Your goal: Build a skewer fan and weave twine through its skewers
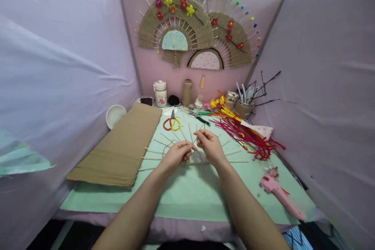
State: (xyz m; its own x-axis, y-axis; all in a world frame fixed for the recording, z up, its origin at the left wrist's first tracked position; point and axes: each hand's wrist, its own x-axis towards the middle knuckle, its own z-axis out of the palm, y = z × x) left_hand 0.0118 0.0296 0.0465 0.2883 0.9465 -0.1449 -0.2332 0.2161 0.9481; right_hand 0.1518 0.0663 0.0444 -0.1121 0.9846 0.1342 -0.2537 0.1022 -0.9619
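Observation:
A half-made fan of thin wooden sticks [164,143] radiating from a small half-round base lies on the pale green table top [187,191]. My left hand [175,156] rests over its left side with fingers curled in a pinch, apparently on thin twine. My right hand [210,146] sits over the fan's middle, fingers pinched together near a stick. What either pinch holds is too small to name. The fan's base is mostly hidden under both hands.
A brown cardboard sheet [123,148] lies at the left, a white paper plate [115,115] behind it. Red-and-yellow scissors [172,123], a pile of pipe cleaners [246,133], a pink glue gun [278,191], a twine spool [187,91] and two finished fans [193,31] on the back wall.

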